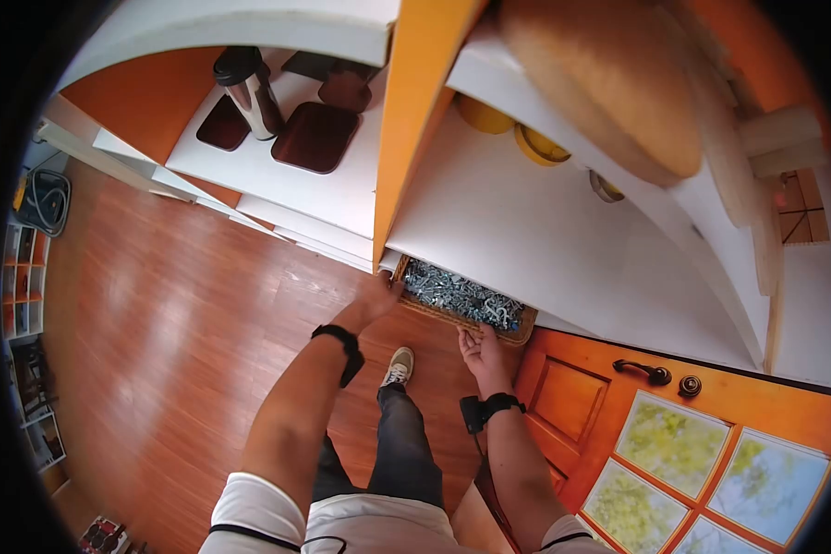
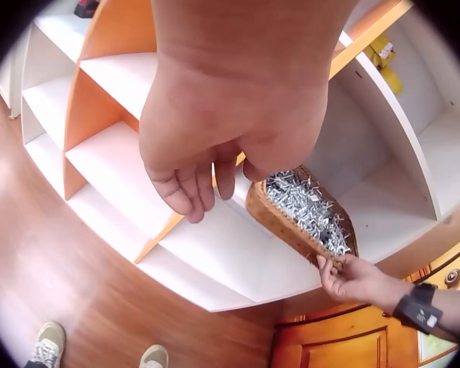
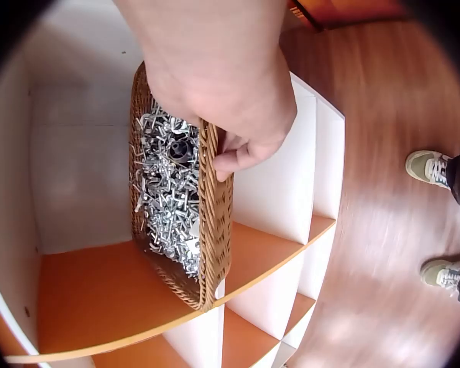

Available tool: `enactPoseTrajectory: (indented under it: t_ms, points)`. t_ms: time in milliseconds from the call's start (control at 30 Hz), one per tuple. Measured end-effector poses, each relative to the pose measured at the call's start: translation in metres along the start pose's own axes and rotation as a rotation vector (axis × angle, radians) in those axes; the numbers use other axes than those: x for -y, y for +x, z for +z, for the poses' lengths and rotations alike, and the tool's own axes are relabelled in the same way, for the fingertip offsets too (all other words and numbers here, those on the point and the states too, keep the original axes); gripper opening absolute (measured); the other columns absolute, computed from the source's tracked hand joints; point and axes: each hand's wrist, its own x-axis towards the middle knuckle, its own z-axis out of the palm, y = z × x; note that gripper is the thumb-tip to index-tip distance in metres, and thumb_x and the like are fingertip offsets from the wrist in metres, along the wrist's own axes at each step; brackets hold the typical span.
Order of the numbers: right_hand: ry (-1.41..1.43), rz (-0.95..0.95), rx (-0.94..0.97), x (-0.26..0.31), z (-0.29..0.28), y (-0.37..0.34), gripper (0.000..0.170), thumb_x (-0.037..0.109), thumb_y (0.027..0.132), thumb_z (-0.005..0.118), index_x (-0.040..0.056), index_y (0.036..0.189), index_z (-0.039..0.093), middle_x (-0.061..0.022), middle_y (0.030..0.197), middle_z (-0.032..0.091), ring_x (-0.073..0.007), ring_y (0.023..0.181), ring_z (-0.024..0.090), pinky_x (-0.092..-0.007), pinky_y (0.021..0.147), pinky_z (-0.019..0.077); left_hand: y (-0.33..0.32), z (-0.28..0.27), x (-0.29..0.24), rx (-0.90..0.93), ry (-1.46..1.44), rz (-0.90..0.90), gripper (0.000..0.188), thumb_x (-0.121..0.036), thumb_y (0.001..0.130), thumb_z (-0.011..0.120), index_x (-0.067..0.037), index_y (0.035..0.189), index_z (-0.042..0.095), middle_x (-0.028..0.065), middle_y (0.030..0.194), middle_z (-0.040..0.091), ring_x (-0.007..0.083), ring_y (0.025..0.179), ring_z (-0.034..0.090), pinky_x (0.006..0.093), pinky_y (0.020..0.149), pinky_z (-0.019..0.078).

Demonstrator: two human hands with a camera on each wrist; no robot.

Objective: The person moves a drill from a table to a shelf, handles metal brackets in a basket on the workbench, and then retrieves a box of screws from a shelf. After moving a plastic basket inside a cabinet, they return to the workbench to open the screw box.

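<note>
A woven wicker basket full of small silvery screws and metal fittings sits at the front edge of a white shelf. A dark round piece lies among the metal bits. My right hand grips the basket's rim, thumb outside and the other fingers mostly hidden by the hand. Close by the basket's left end is my left hand; its fingers hang loosely with nothing held in them. In the right wrist view, the basket's far end shows no hand on it.
An orange divider rises beside the basket. The left compartment holds a tumbler and dark brown trays. Yellow containers stand deep in the right one. An orange door with a dark handle is at the right.
</note>
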Motion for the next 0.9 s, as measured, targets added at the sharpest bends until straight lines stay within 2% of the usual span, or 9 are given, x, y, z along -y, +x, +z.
enactPoseTrajectory:
  t_ms: [167, 300, 367, 400, 433, 533, 600, 800, 900]
  points:
    - [-0.078, 0.067, -0.021, 0.033, -0.009, -0.023, 0.019, 0.018, 0.086, 0.056, 0.0011, 0.091, 0.050, -0.0105, 0.095, 0.058, -0.0290, 0.108, 0.053, -0.0411, 0.086, 0.0485, 0.027, 0.010, -0.023, -0.041, -0.130, -0.136, 0.041, -0.031, 0.085, 0.050, 0.005, 0.105, 0.054, 0.0282, 0.102, 0.058, 0.0418, 0.097, 0.056, 0.0444, 0.084, 0.0451]
    - [-0.409, -0.152, -0.080, 0.090, -0.055, -0.001, 0.023, 0.017, 0.085, 0.055, 0.0060, 0.103, 0.047, -0.0099, 0.109, 0.053, -0.0279, 0.115, 0.047, -0.0509, 0.095, 0.0391, 0.038, 0.012, -0.040, -0.100, 0.177, -0.044, 0.039, -0.031, 0.087, 0.045, 0.002, 0.107, 0.054, 0.0254, 0.098, 0.060, 0.0406, 0.092, 0.057, 0.0458, 0.083, 0.0464]
    - [-0.538, -0.177, -0.080, 0.124, -0.045, 0.014, 0.019, 0.014, 0.085, 0.052, 0.0071, 0.102, 0.049, -0.0082, 0.108, 0.054, -0.0265, 0.107, 0.051, -0.0474, 0.091, 0.0424, 0.043, 0.015, -0.040, -0.215, 0.339, -0.015, 0.037, -0.031, 0.088, 0.043, 0.001, 0.101, 0.058, 0.0254, 0.091, 0.061, 0.0404, 0.087, 0.059, 0.0461, 0.078, 0.0480]
    - [-0.640, -0.186, -0.106, 0.119, -0.051, 0.015, 0.017, 0.012, 0.084, 0.049, 0.0082, 0.101, 0.051, -0.0066, 0.107, 0.055, -0.0251, 0.100, 0.055, -0.0440, 0.086, 0.0458, 0.052, 0.026, -0.023, -0.336, 0.261, 0.182, 0.037, -0.031, 0.089, 0.041, 0.000, 0.093, 0.062, 0.0250, 0.089, 0.062, 0.0395, 0.083, 0.060, 0.0467, 0.074, 0.0489]
    - [-0.545, -0.070, 0.073, 0.112, -0.006, -0.009, 0.020, 0.015, 0.085, 0.046, 0.0093, 0.103, 0.051, -0.0042, 0.103, 0.055, -0.0250, 0.099, 0.054, -0.0454, 0.085, 0.0454, 0.047, 0.019, -0.040, -0.211, 0.336, -0.014, 0.034, -0.028, 0.087, 0.044, -0.001, 0.084, 0.065, 0.0244, 0.090, 0.062, 0.0395, 0.082, 0.060, 0.0471, 0.073, 0.0488]
    - [-0.521, -0.102, -0.054, 0.112, 0.000, -0.006, 0.026, 0.016, 0.084, 0.046, 0.0089, 0.108, 0.051, -0.0058, 0.108, 0.055, -0.0262, 0.104, 0.052, -0.0491, 0.086, 0.0444, 0.059, 0.027, -0.031, -0.435, 0.312, 0.221, 0.025, -0.021, 0.084, 0.050, 0.000, 0.089, 0.062, 0.0239, 0.088, 0.061, 0.0417, 0.080, 0.058, 0.0485, 0.072, 0.0481]
    - [-0.561, -0.094, -0.052, 0.110, -0.013, -0.002, 0.027, 0.016, 0.083, 0.045, 0.0095, 0.109, 0.051, -0.0063, 0.111, 0.054, -0.0274, 0.104, 0.051, -0.0519, 0.087, 0.0432, 0.042, 0.027, -0.034, -0.506, 0.037, 0.316, 0.020, -0.015, 0.081, 0.053, 0.000, 0.094, 0.057, 0.0248, 0.085, 0.060, 0.0435, 0.079, 0.057, 0.0492, 0.071, 0.0469]
    - [-0.656, -0.252, 0.071, 0.094, -0.050, -0.011, 0.024, 0.017, 0.084, 0.043, 0.0093, 0.105, 0.051, -0.0054, 0.101, 0.055, -0.0258, 0.099, 0.054, -0.0509, 0.084, 0.0451, -0.019, 0.006, -0.049, -0.390, -0.046, 0.216, 0.017, -0.014, 0.083, 0.051, 0.001, 0.092, 0.052, 0.0272, 0.079, 0.058, 0.0442, 0.077, 0.056, 0.0496, 0.069, 0.0453]
    - [-0.538, -0.240, -0.005, 0.066, -0.072, -0.031, 0.021, 0.018, 0.083, 0.044, 0.0088, 0.099, 0.052, -0.0051, 0.097, 0.056, -0.0240, 0.093, 0.056, -0.0484, 0.081, 0.0469, -0.050, 0.007, -0.038, -0.396, -0.086, 0.227, 0.015, -0.013, 0.084, 0.052, 0.000, 0.089, 0.051, 0.0269, 0.077, 0.057, 0.0446, 0.075, 0.055, 0.0499, 0.066, 0.0447]
